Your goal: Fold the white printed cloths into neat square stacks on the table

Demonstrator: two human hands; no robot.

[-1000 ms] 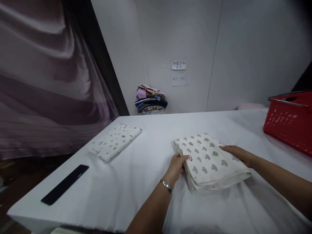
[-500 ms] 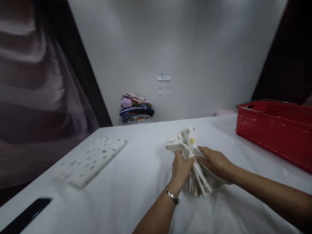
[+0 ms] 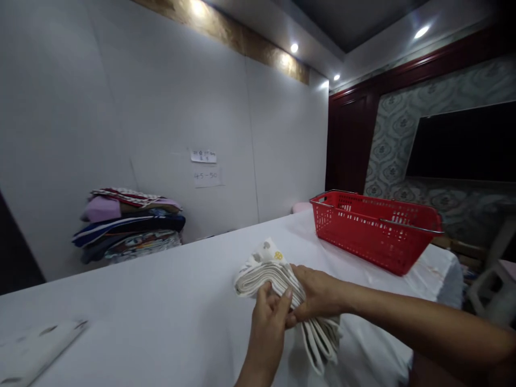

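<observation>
Both hands, left hand (image 3: 267,320) and right hand (image 3: 317,293), are gripping a folded white patterned cloth (image 3: 278,279) over the white-covered bench (image 3: 161,301); a red plastic basket (image 3: 374,228) is standing beyond the grip, to its right.

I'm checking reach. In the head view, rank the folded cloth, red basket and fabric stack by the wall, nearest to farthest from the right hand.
1. folded cloth: gripped by the right hand, just in front of the person.
2. red basket: on the table, off to the right.
3. fabric stack: far left, beyond the table's back edge.
</observation>
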